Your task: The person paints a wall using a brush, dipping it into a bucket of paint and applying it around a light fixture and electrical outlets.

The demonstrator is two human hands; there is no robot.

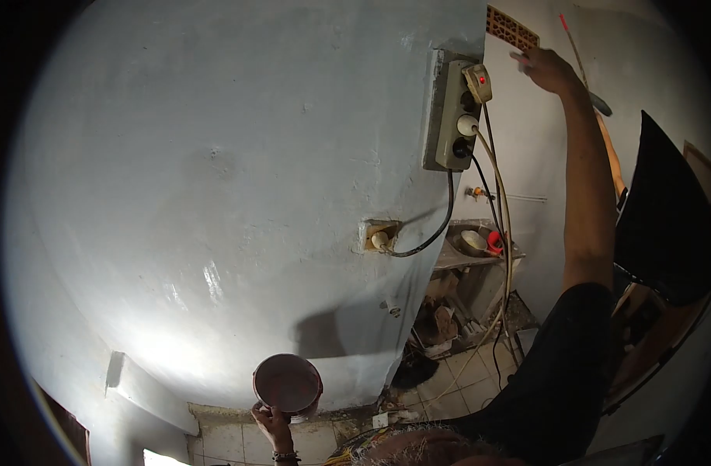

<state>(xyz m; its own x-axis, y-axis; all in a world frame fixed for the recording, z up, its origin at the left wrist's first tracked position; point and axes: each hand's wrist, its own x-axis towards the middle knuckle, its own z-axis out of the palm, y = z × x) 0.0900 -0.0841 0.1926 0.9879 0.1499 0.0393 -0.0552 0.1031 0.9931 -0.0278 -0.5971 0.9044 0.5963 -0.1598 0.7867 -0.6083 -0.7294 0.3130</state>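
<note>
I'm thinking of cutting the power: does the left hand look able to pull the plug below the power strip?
Probably not as it stands: the left hand holds the bucket, well below the plug, though nothing seems to cover the plug.

Visibility defects: blur, darkness, concealment and edge cut-off.
The right hand (553, 70) is blurring at its fingers; the bucket's (288, 384) dark contents are defying identification; a black panel (666, 225) is hiding part of another person's arm (612, 159); the lower edge is cropping a head (425, 449).

One of the hands (273, 427) holds a bucket (288, 387)
</note>
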